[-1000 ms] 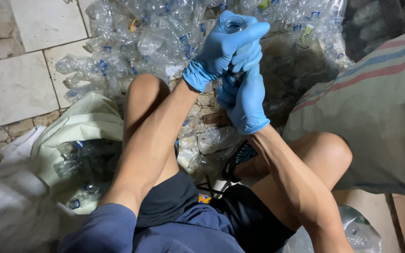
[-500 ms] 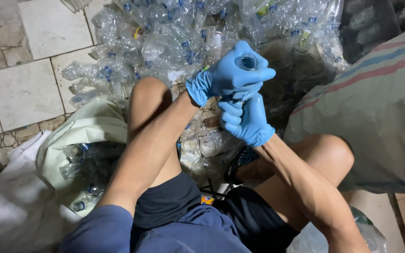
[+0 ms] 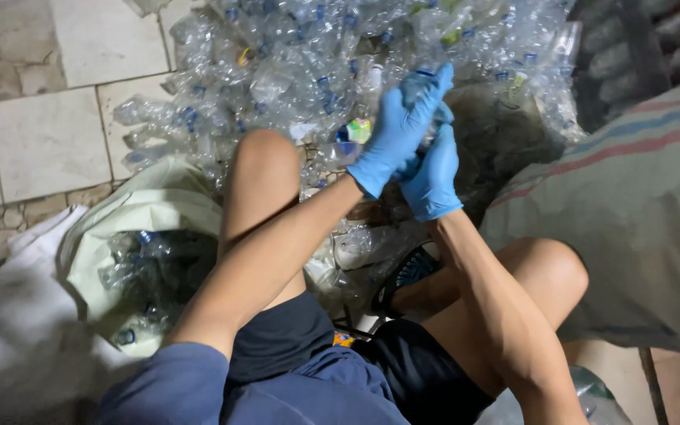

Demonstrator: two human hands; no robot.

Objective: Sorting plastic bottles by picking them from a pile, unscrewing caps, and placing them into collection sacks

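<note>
Both my hands wear blue gloves and meet in front of me over a heap of clear plastic bottles (image 3: 308,55). My left hand (image 3: 399,126) wraps around the top of a crushed clear bottle (image 3: 426,98), most of it hidden by the gloves. My right hand (image 3: 433,175) grips the same bottle from below, touching the left hand. My knees stick up on either side of my arms.
A pale green sack (image 3: 147,236) holding several bottles lies open at my left. A striped grey sack (image 3: 639,212) bulges at my right. White sacking (image 3: 9,330) covers the floor at lower left. Tiled floor (image 3: 49,134) shows at far left.
Both hands have shifted on the bottle, the left glove now spread over its top so the bottle's open mouth no longer shows. The view has moved slightly.
</note>
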